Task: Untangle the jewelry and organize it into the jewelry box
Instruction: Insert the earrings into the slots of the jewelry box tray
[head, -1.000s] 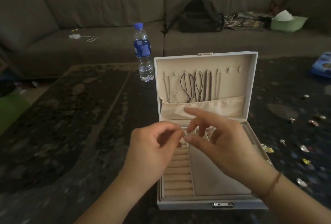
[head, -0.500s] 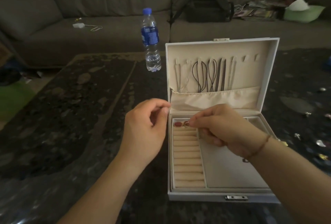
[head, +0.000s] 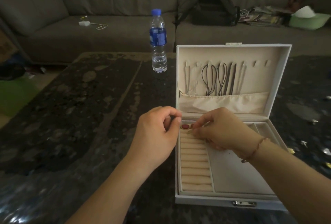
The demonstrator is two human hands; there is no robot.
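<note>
The pale grey jewelry box [head: 206,199] stands open on the dark table, its lid upright. Dark cord necklaces [head: 217,78] hang inside the lid above a fabric pocket. A red-stone ring [head: 185,126] sits in the top row of the cream ring rolls [head: 194,163]. My right hand [head: 220,130] reaches over the box and pinches a small piece of jewelry at that top row; the piece is mostly hidden by my fingertips. My left hand [head: 155,134] hovers just left of the box, fingers curled with thumb against index, and nothing shows in it.
A water bottle [head: 158,41] stands behind the box to the left. Several small loose jewelry pieces [head: 304,143] lie on the table [head: 80,116] to the right of the box. A grey sofa [head: 107,32] with a black bag [head: 213,9] runs along the back.
My hands were together above the box, both pinching a small piece. The right hand has gone down to the top ring row, and the left has drawn away to the box's left edge.
</note>
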